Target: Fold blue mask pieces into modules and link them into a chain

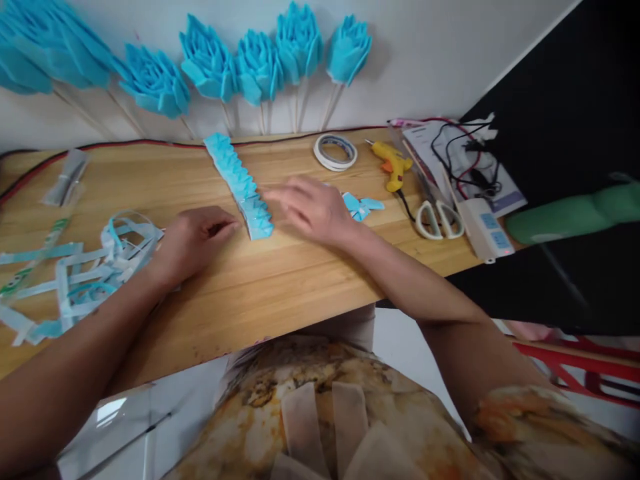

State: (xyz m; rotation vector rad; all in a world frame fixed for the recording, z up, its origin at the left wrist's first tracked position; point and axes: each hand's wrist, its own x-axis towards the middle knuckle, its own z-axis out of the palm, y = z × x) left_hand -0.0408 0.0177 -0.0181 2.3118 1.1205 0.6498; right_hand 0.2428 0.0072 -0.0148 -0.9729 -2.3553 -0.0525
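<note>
A strip of overlapping folded blue pieces lies slantwise on the wooden table, its lower end between my hands. At the strip's lower left edge is my left hand, fingers curled in and tips close together; whether anything is pinched there is too small to make out. On the other side, my right hand hovers with its index finger stretched toward the strip and the thumb apart. Just beyond the right wrist lie small light-blue cut pieces, partly covered by that hand.
Blue flowers on sticks lean against the wall. Tape rolls, a yellow glue gun, white-handled scissors and a white power strip occupy the right side. Tangled offcut strips spread at left. The table's front edge runs near my body.
</note>
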